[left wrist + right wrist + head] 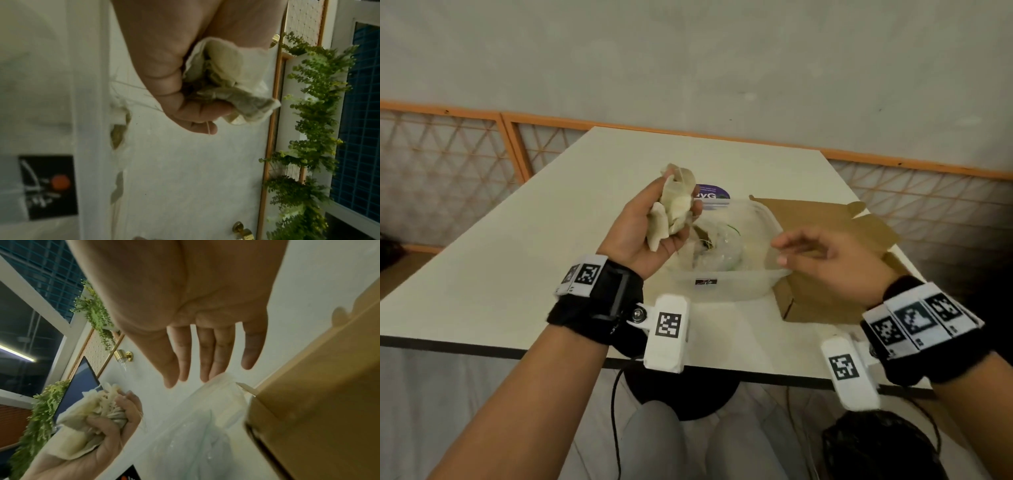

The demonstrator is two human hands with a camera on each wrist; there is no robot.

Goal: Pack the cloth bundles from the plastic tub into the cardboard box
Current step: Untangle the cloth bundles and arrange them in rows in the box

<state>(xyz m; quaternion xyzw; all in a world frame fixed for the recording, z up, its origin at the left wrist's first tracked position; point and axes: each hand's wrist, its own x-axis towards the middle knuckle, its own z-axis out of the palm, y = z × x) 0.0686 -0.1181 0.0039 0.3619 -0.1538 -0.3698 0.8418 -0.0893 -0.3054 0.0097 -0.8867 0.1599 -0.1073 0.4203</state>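
My left hand grips a crumpled cream cloth bundle palm-up, raised above the left rim of the clear plastic tub. The left wrist view shows the same cloth bundle squeezed between my curled fingers and palm. My right hand hovers with straight, relaxed fingers over the tub's right rim, holding nothing; its fingers spread above the tub. More cloth and clear plastic lie inside the tub. The brown cardboard box sits right of the tub, partly hidden by my right hand.
The white table has bare surface to the left. A purple round label lies behind the tub. An orange lattice railing runs behind the table. The table's front edge is near my wrists.
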